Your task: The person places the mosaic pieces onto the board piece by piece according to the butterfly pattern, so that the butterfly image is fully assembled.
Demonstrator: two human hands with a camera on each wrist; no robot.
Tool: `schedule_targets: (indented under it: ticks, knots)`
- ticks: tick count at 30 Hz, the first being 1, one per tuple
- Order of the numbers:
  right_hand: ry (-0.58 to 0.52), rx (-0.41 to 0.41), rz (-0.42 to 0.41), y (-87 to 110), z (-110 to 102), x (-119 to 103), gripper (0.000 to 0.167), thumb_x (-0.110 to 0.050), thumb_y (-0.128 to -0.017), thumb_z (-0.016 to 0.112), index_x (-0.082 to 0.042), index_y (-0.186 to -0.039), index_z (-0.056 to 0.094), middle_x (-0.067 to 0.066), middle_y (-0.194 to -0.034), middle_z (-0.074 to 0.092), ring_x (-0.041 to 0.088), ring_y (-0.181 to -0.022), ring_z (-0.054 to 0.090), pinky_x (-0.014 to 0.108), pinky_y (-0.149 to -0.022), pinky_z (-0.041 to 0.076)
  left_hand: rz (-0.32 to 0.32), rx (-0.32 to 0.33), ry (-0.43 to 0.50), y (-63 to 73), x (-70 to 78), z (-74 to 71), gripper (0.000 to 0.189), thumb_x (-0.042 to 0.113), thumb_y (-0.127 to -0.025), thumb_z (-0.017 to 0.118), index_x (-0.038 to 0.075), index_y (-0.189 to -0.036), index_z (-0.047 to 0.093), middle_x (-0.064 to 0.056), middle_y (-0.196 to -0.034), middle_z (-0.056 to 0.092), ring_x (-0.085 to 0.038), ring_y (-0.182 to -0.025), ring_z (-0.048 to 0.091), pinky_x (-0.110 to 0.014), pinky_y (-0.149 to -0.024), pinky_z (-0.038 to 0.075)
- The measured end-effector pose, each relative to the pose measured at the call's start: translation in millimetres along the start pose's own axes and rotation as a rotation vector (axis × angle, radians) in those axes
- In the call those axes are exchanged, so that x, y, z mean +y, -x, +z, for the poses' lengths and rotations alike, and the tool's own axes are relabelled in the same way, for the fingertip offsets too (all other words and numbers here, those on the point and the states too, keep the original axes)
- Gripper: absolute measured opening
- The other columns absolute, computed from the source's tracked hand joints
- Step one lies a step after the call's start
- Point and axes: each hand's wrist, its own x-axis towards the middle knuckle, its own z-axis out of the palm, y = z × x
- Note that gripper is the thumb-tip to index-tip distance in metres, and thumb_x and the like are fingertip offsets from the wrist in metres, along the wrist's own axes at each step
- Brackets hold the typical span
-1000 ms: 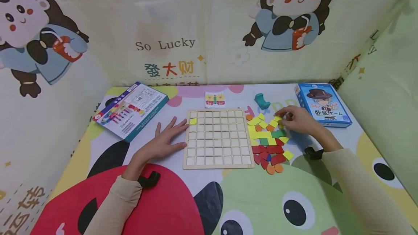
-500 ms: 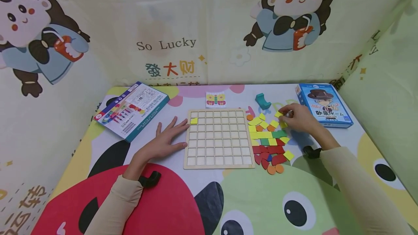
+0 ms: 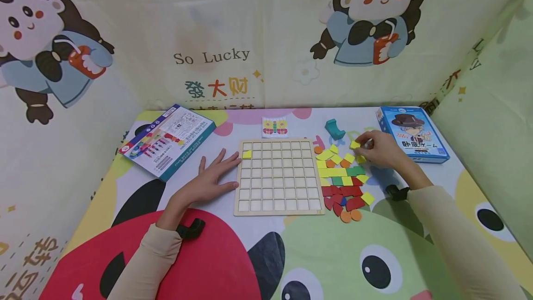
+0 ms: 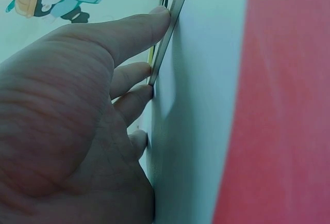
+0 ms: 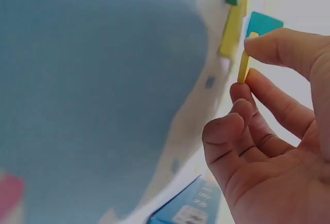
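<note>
My right hand (image 3: 380, 149) pinches a small yellow tile (image 5: 245, 61) between thumb and fingertips, seen edge-on in the right wrist view. It is at the upper right of a group of flat coloured pieces: yellow, green, red (image 3: 351, 191), orange and one blue. My left hand (image 3: 210, 179) lies with fingers spread, fingertips and thumb at the left edge of a wooden grid board (image 3: 278, 212). In the left wrist view the thumb (image 4: 139, 34) touches the board's side. One yellow piece (image 3: 247, 154) sits in the grid's left column, second row from the top.
A card with a butterfly pattern (image 3: 275, 127) lies behind the board. A teal curved block (image 3: 334, 129) is behind the pieces. One box (image 3: 168, 140) lies at the left, a blue box (image 3: 413, 133) at the right. A printed cloth wall stands behind the table.
My right hand has drawn slightly toward me, and the pinched yellow tile now shows beyond its fingertips. The left hand stays in place at the board's edge.
</note>
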Motion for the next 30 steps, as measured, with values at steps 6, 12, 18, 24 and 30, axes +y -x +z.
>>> schedule_targets:
  ticks: [6, 12, 18, 24, 30]
  knots:
    - [-0.023, 0.001, -0.059, -1.6, 3, -22, 0.034, -0.018, -0.092, 0.079, 0.001, -0.12, 0.075, 0.021, -0.114, 0.072, 0.025, -0.088, 0.056, 0.029, -0.069, 0.048, 0.0, 0.0, 0.004, -0.2, -0.7, 0.1, 0.08, 0.04, -0.097, 0.074, 0.025, -0.166, 0.038, -0.002, -0.178, 0.026, -0.037, -0.169, 0.0, -0.076, -0.124, -0.018]
    - [-0.048, -0.017, -0.159, -11.9, 17, -54, 0.031, -0.014, -0.091, 0.078, -0.001, -0.119, 0.076, 0.016, -0.105, 0.07, 0.021, -0.082, 0.055, 0.025, -0.064, 0.048, -0.003, 0.0, 0.01, -0.3, 0.1, -0.1, 0.079, 0.039, -0.097, 0.074, 0.024, -0.166, 0.038, -0.003, -0.178, 0.026, -0.037, -0.169, 0.0, -0.076, -0.123, -0.018]
    - [-0.104, -0.044, -0.237, -26.8, 40, -89, 0.028, -0.016, -0.092, 0.08, -0.003, -0.116, 0.077, 0.011, -0.099, 0.069, 0.02, -0.081, 0.055, 0.026, -0.066, 0.047, -0.007, 0.002, 0.004, -0.2, -0.1, 0.9, 0.081, 0.04, -0.096, 0.075, 0.025, -0.166, 0.038, -0.003, -0.178, 0.026, -0.038, -0.169, 0.0, -0.077, -0.123, -0.018]
    - [-0.147, -0.059, -0.334, -41.9, 63, -126, 0.025, -0.017, -0.091, 0.079, -0.005, -0.113, 0.078, 0.009, -0.098, 0.07, 0.019, -0.08, 0.056, 0.03, -0.072, 0.048, -0.004, 0.005, 0.002, -0.2, -1.2, 1.3, 0.082, 0.04, -0.095, 0.076, 0.025, -0.166, 0.038, -0.002, -0.178, 0.026, -0.038, -0.169, 0.0, -0.077, -0.123, -0.017]
    - [-0.165, -0.104, -0.366, -57.0, 81, -158, 0.027, -0.019, -0.094, 0.078, -0.005, -0.117, 0.077, 0.008, -0.107, 0.073, 0.018, -0.081, 0.058, 0.031, -0.075, 0.051, 0.0, 0.005, -0.001, -0.9, -2.0, 0.8, 0.081, 0.04, -0.096, 0.075, 0.025, -0.166, 0.037, -0.002, -0.179, 0.025, -0.038, -0.169, 0.0, -0.077, -0.123, -0.018]
